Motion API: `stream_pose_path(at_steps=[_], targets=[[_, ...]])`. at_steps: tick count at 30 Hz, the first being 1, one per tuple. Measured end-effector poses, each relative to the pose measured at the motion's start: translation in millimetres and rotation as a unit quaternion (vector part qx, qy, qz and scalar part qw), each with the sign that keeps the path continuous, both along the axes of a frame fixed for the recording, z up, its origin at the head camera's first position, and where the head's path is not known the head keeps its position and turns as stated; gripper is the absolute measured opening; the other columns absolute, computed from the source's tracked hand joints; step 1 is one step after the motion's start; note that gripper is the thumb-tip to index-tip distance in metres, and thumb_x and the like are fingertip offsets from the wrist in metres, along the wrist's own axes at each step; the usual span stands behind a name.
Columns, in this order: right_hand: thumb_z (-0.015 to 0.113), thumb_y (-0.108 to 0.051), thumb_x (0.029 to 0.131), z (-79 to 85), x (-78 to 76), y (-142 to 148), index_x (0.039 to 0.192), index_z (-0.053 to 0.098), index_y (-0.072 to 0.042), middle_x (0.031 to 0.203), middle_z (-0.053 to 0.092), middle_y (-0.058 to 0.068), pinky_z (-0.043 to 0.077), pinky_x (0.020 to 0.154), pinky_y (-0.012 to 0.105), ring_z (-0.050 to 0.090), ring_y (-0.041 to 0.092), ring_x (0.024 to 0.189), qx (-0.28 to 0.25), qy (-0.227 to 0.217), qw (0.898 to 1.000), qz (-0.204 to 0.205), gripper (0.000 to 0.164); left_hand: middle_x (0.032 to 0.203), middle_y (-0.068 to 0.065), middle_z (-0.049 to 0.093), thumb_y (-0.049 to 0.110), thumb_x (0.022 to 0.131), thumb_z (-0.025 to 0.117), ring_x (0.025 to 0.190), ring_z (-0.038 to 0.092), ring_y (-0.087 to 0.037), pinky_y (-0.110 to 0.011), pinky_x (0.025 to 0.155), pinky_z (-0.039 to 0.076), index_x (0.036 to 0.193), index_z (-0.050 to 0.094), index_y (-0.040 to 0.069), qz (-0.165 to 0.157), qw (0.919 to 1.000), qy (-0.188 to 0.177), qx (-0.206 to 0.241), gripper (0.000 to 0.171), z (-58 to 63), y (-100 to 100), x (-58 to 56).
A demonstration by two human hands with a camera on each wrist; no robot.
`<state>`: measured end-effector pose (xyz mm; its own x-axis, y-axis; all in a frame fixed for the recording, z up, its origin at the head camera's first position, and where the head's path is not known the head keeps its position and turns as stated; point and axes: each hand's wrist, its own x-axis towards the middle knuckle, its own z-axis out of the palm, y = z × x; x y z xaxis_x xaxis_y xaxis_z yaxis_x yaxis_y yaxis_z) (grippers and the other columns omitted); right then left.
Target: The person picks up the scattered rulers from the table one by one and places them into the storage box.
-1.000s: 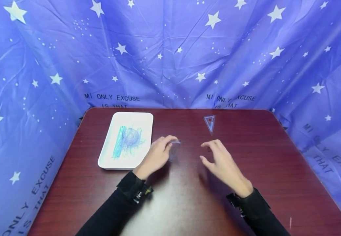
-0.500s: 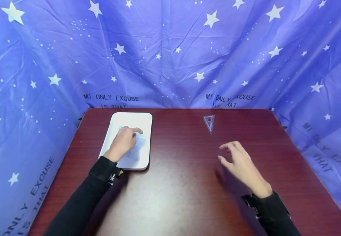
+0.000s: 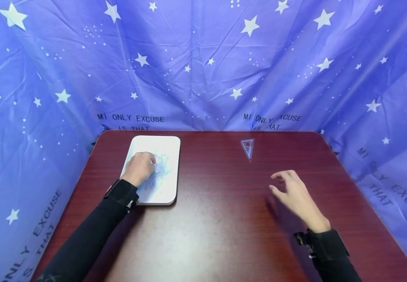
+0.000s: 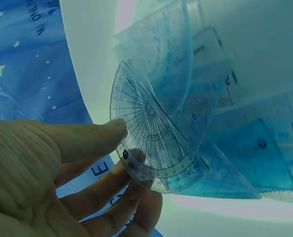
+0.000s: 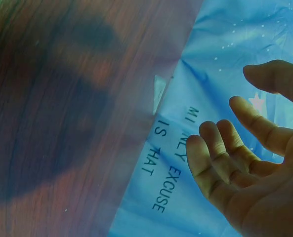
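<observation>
A white tray (image 3: 171,145) stands on the left part of the table. My left hand (image 3: 140,168) is over its left side. In the left wrist view, thumb and fingers pinch the curved edge of a clear half-round protractor (image 4: 153,131). Beneath and beside it in the tray lie overlapping clear and blue drawing tools, among them a larger protractor (image 4: 161,49) and a blue ruler (image 4: 255,153). My right hand (image 3: 300,199) hovers above the right of the table, fingers loosely bent and holding nothing. Beyond it lies a clear triangular set square (image 3: 248,153).
The dark red-brown table (image 3: 210,219) reaches back to a blue star-printed curtain (image 3: 196,78), which hangs at the back and both sides. Bare tabletop lies between the tray and my right hand.
My left hand has carried the protractor from mid-table leftward to over the tray. My right hand has drawn away to the right. The set square has stayed in place.
</observation>
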<state>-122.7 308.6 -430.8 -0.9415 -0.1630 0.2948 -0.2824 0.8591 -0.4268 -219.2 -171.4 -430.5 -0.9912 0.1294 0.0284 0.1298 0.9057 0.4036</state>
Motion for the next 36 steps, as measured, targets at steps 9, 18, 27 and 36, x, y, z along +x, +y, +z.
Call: stream_pose_path(at_steps=[9,18,27,36], targets=[[0.081,-0.005,0.090,-0.1,-12.2,-2,0.116,0.071,0.001,0.116,0.065,0.025,0.056,0.085,0.057,0.068,0.041,0.105,0.002,0.012,1.000,0.006,0.028,0.115,-0.026,0.077,-0.001,0.085,0.066,0.108,0.073,-0.044,-0.058,0.089,0.061,0.107,0.080,-0.003,-0.009,0.9996,0.016,-0.023,0.026,-10.0,-12,-9.1],[0.075,-0.013,0.098,8.0,-39.5,-15,0.127,0.065,0.005,0.127,0.060,0.031,0.054,0.097,0.062,0.064,0.047,0.113,0.012,-0.074,0.997,0.011,0.035,0.124,-0.022,0.076,0.014,0.090,0.071,0.114,0.072,-0.042,-0.070,0.085,0.058,0.123,0.078,0.004,-0.004,0.9984,0.005,-0.056,0.034,-24.6,-23,-22.4],[0.074,-0.025,0.100,6.8,-99.3,-24,0.144,0.052,0.013,0.136,0.060,0.041,0.051,0.105,0.065,0.062,0.053,0.124,0.015,-0.176,0.984,0.032,0.062,0.136,-0.028,0.069,0.016,0.105,0.058,0.128,0.067,-0.043,-0.060,0.099,0.058,0.139,0.067,-0.004,0.001,0.9994,0.029,0.019,0.040,32.4,18,27.1],[0.078,-0.037,0.091,-15.9,-163.1,-21,0.142,0.049,0.019,0.121,0.067,0.037,0.054,0.102,0.058,0.065,0.046,0.111,0.006,-0.191,0.981,0.032,0.081,0.148,-0.027,0.061,0.023,0.103,0.065,0.139,0.058,-0.045,-0.059,0.113,0.051,0.142,0.065,0.000,-0.017,0.9960,0.081,0.034,0.046,24.2,55,58.3]])
